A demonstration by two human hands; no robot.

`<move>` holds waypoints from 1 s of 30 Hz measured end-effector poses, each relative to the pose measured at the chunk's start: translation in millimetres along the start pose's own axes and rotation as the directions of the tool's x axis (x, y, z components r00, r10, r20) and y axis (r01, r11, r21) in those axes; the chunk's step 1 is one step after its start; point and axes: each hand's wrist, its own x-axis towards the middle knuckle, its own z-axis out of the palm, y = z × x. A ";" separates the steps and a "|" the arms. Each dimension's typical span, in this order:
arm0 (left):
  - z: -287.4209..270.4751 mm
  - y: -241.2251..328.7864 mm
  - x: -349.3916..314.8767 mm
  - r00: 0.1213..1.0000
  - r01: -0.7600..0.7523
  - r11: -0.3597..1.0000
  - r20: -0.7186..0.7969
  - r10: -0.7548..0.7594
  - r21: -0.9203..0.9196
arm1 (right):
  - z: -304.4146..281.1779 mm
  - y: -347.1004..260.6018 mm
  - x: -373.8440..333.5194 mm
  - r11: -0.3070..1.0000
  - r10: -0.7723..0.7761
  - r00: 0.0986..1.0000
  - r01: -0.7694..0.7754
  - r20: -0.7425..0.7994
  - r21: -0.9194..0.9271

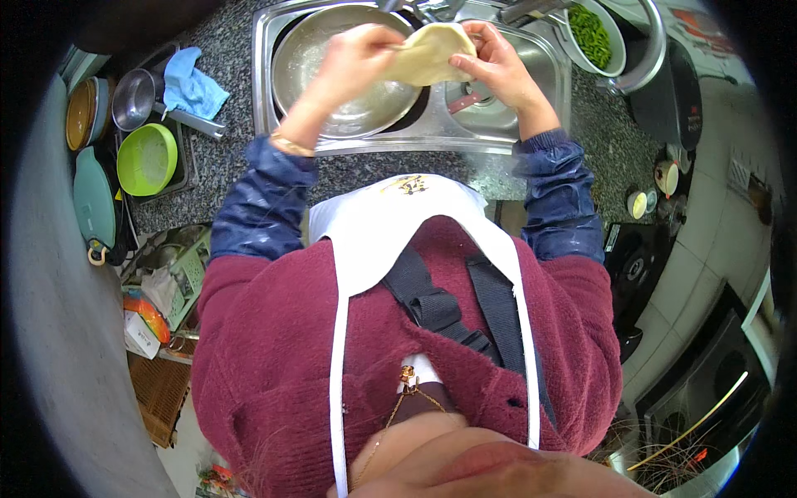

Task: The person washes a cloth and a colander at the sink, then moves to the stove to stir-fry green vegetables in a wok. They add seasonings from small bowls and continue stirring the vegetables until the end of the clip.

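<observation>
A flat, pale piece of dough is stretched between my two hands above the double sink. My left hand grips its left edge with the fingers curled over, partly blurred. At the right edge my right hand pinches the dough, thumb in front and fingers behind. Beneath my left hand a large metal basin sits in the left sink bowl, its inside wet or coated with something whitish. The right sink bowl is below my right hand, with a reddish strip near its drain.
A white bowl of chopped greens stands right of the sink, near a dark appliance. On the left are a green bowl, a small saucepan and a blue cloth. The faucet rises behind the dough.
</observation>
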 end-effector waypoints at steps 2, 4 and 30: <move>44.1 17.9 28.8 0.971 -0.235 0.961 -0.073 0.226 -0.145 | -6.3 -2.2 3.2 0.980 -0.195 0.981 0.196 0.023 -0.046; 102.6 38.4 20.7 0.931 -0.357 0.908 -0.167 0.326 -0.220 | -40.8 25.5 -28.2 0.989 -0.149 0.977 0.145 -0.152 -0.040; 256.0 11.9 121.2 0.939 -0.047 0.935 0.303 0.161 -0.350 | -148.4 125.5 -51.8 0.716 0.267 0.916 -0.397 0.300 0.574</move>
